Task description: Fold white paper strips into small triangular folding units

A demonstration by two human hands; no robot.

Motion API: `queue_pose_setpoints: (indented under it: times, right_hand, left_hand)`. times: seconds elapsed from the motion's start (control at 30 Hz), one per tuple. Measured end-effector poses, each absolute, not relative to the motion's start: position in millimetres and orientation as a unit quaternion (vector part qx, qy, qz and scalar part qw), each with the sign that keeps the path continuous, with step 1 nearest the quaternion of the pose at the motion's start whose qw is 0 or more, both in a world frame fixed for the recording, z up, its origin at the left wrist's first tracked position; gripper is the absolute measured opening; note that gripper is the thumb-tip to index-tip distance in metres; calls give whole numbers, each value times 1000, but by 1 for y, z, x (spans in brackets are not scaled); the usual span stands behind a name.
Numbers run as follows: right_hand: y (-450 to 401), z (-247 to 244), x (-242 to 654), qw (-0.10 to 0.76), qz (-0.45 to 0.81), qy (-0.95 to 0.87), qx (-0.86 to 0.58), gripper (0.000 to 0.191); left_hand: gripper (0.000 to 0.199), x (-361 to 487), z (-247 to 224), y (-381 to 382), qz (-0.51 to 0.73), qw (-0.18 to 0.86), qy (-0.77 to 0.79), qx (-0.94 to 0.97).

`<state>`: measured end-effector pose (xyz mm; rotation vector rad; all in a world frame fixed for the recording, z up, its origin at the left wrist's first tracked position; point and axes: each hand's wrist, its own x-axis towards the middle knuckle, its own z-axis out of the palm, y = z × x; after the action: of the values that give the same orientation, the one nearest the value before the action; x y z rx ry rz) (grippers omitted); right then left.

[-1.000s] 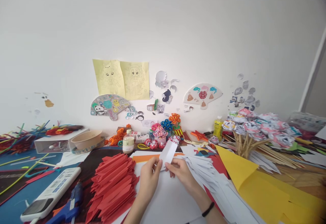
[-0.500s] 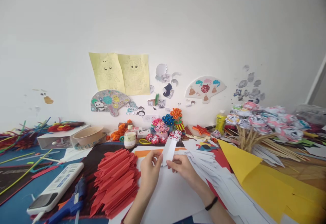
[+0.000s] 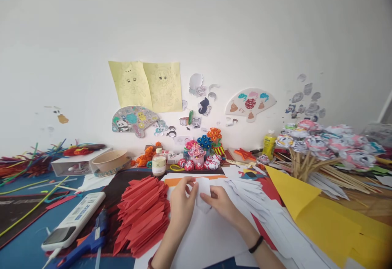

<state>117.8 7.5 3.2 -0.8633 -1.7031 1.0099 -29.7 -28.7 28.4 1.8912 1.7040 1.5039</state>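
Observation:
Between my two hands is a small strip of white paper (image 3: pixel 203 202), held upright above the white sheets (image 3: pixel 208 236). My left hand (image 3: pixel 184 195) pinches its upper left edge between thumb and fingers. At the strip's right side, my right hand (image 3: pixel 219 200) grips it with the thumb in front and the fingers curled behind. A heap of folded red paper strips (image 3: pixel 142 216) lies just left of my left forearm. To the right of my right hand, white paper strips (image 3: pixel 254 195) are spread in a pile.
A blue glue gun (image 3: pixel 92 240) and a white power strip (image 3: pixel 75 220) lie at the left. Behind the paper stand a small bottle (image 3: pixel 158 163) and pipe-cleaner flowers (image 3: pixel 204 143). Yellow paper (image 3: pixel 324 220) and paper flowers on sticks (image 3: pixel 318 142) occupy the right side.
The white paper strip looks shorter, its upper end no longer reaching up past my hands. My right hand has moved slightly up along it. The view has shifted a little.

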Motion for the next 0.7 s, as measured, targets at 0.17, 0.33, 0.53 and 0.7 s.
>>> queue_pose_setpoints:
  times: [0.17,0.33,0.53,0.7]
  right_hand:
    - [8,3,117,457,412,-711,-340,40]
    - [11,3,118,460,374,-716,-369,41]
    - [10,1,117,464,326,-725,-390,42]
    - [3,6,114,466,266,-751,-385,38]
  left_hand:
    - [9,-30,25,-29,489,19,575,655]
    - [13,-32,22,-29,399,-188,551,709]
    - [15,-33,20,-32,372,-293,526,706]
    - [17,-32,22,-31,416,-252,575,658]
